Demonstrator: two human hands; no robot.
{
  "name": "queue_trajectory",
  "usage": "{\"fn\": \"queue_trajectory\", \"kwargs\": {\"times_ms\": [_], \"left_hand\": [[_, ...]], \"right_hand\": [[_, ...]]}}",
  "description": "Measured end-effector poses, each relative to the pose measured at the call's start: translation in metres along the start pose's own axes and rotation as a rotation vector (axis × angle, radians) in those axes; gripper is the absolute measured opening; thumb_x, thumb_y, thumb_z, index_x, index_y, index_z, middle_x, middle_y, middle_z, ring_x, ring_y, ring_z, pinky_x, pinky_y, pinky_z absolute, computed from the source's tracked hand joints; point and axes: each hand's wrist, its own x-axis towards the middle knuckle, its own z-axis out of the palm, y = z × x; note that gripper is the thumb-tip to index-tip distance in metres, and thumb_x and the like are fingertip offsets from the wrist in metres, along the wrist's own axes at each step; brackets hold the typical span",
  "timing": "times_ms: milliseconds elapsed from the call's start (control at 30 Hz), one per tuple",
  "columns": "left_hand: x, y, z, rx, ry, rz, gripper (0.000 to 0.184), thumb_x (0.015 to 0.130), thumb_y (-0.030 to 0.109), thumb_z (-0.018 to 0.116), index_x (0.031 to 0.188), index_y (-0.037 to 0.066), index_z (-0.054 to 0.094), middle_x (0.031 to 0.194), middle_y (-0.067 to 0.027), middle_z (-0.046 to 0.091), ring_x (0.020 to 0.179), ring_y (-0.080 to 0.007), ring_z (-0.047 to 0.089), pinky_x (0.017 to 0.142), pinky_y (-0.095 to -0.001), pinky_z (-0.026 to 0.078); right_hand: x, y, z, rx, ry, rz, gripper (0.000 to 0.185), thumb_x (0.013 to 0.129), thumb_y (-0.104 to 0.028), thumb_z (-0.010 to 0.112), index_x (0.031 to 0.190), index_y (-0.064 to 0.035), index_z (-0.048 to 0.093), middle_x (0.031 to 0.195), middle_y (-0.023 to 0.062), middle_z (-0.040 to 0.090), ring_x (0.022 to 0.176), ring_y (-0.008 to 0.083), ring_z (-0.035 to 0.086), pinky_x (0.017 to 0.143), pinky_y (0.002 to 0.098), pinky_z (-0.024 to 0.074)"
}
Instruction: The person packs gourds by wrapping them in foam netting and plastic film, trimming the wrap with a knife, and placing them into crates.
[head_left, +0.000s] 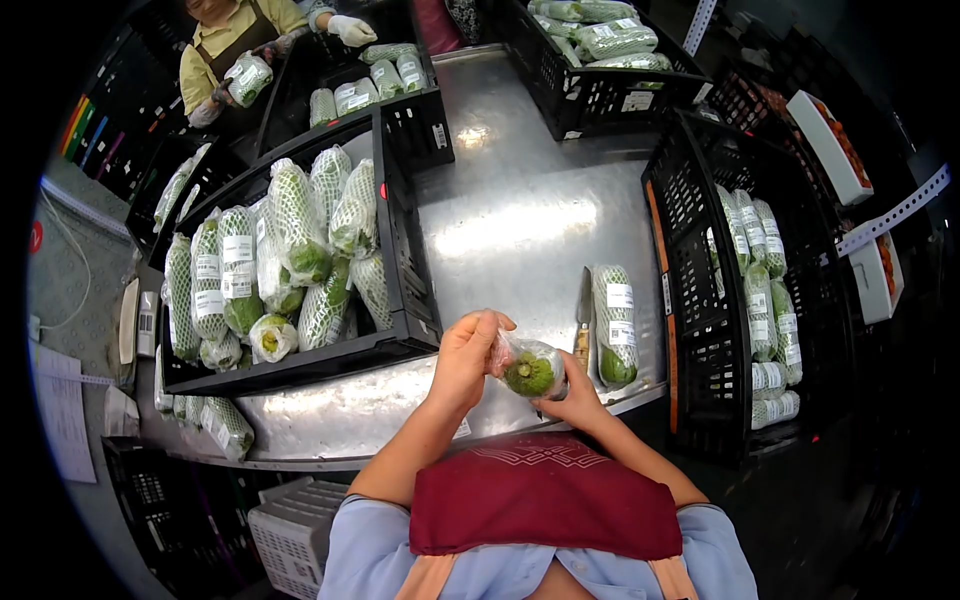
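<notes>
Just over the table's near edge, I hold a green gourd-like vegetable [530, 374] with its stem end toward me. White net and clear wrap surround it. My left hand [464, 358] is closed, pinching the bunched wrap at its left. The fingers of my right hand [578, 396] curl around its right side, partly hidden behind it. Beside my right hand, a knife [583, 318] with a wooden handle lies on the metal table [510, 225]. Right of the knife rests another netted green gourd [617, 328] with white labels.
On the left, a black crate [400, 240] holds several netted gourds. Another crate [690, 240] with labelled gourds stands right, and a third [620, 105] at the back. Across the table, a co-worker [232, 50] holds a wrapped gourd; a gloved hand [352, 30] reaches over a further crate.
</notes>
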Motion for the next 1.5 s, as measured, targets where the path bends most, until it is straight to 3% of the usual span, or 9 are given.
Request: {"fn": "queue_trajectory", "kwargs": {"times_ms": [400,500,600,833,1033,1167,1267,1367,1500], "left_hand": [[0.004,0.004,0.004,-0.024,-0.011,-0.118,0.032,0.093,0.033,0.045,0.085,0.004,0.055,0.047,0.0034,0.039,0.040,-0.0038,0.030,0.041,-0.0191,0.022],[0.005,0.003,0.005,-0.057,0.027,-0.099,0.032,0.093,0.034,0.045,0.085,0.004,0.055,0.046,0.0037,0.038,0.040,-0.0041,0.029,0.041,-0.0195,0.022],[0.006,0.008,0.008,-0.115,0.054,-0.098,0.032,0.092,0.035,0.046,0.087,0.005,0.054,0.045,0.0032,0.038,0.040,-0.0048,0.028,0.042,-0.0199,0.022],[0.004,0.008,0.021,-0.176,0.008,-0.136,0.031,0.092,0.035,0.045,0.088,0.005,0.054,0.045,0.0022,0.036,0.039,-0.0061,0.026,0.042,-0.0217,0.023],[0.012,0.005,0.007,-0.517,-0.088,-0.332,0.029,0.091,0.034,0.049,0.100,0.007,0.051,0.045,0.0047,0.031,0.039,-0.0055,0.025,0.042,-0.0213,0.021],[0.011,-0.007,0.003,-0.772,-0.119,-0.456,0.029,0.089,0.028,0.054,0.107,0.007,0.050,0.050,0.0044,0.035,0.043,-0.0050,0.027,0.045,-0.0194,0.023],[0.001,0.008,0.015,-0.550,-0.257,-0.273,0.038,0.084,0.024,0.061,0.115,0.007,0.047,0.059,0.0046,0.042,0.051,-0.0035,0.035,0.050,-0.0169,0.028],[-0.003,0.013,0.011,0.133,-0.288,-0.064,0.036,0.081,0.017,0.064,0.112,0.003,0.051,0.068,0.0042,0.047,0.061,-0.0041,0.041,0.058,-0.0189,0.035],[0.001,-0.011,0.010,0.297,-0.144,0.081,0.023,0.083,0.015,0.061,0.100,0.000,0.057,0.070,0.0032,0.050,0.064,-0.0053,0.044,0.061,-0.0221,0.038]], "right_hand": [[0.006,-0.007,-0.016,0.086,-0.149,-0.005,0.070,0.064,-0.015,0.074,0.122,-0.0035,0.037,0.119,0.0154,0.043,0.115,0.0284,0.043,0.095,0.0357,0.0355],[0.012,-0.046,-0.034,0.123,-0.057,-0.142,0.058,0.066,-0.018,0.072,0.115,-0.0032,0.044,0.119,0.0157,0.044,0.116,0.0303,0.042,0.098,0.0368,0.0324],[0.017,-0.085,-0.043,-0.247,0.106,-0.461,0.048,0.064,-0.014,0.071,0.106,-0.0041,0.051,0.115,0.0138,0.049,0.113,0.0298,0.046,0.096,0.0377,0.0349],[0.040,-0.116,-0.031,-0.298,0.160,-0.323,0.021,0.071,-0.012,0.064,0.086,-0.0023,0.055,0.100,0.0137,0.056,0.095,0.0318,0.053,0.082,0.0384,0.0425],[0.039,-0.099,-0.041,0.111,0.168,-0.210,0.006,0.078,-0.004,0.056,0.082,-0.0007,0.054,0.095,0.0137,0.060,0.094,0.0265,0.057,0.082,0.0340,0.0435],[0.033,-0.077,-0.035,0.452,0.100,-0.112,0.006,0.083,-0.006,0.053,0.081,-0.0023,0.050,0.110,0.0109,0.054,0.107,0.0213,0.049,0.090,0.0309,0.0372],[0.031,-0.072,-0.039,0.716,0.026,-0.039,0.007,0.086,-0.009,0.050,0.081,-0.0046,0.048,0.119,0.0095,0.047,0.114,0.0183,0.042,0.094,0.0290,0.0320],[0.032,-0.073,-0.044,0.848,-0.076,-0.040,0.008,0.088,-0.011,0.048,0.081,-0.0063,0.048,0.122,0.0088,0.045,0.113,0.0161,0.040,0.094,0.0280,0.0301],[0.035,-0.067,-0.045,0.908,-0.173,-0.083,0.007,0.088,-0.011,0.048,0.083,-0.0063,0.049,0.121,0.0084,0.046,0.108,0.0148,0.041,0.094,0.0279,0.0303]]}}
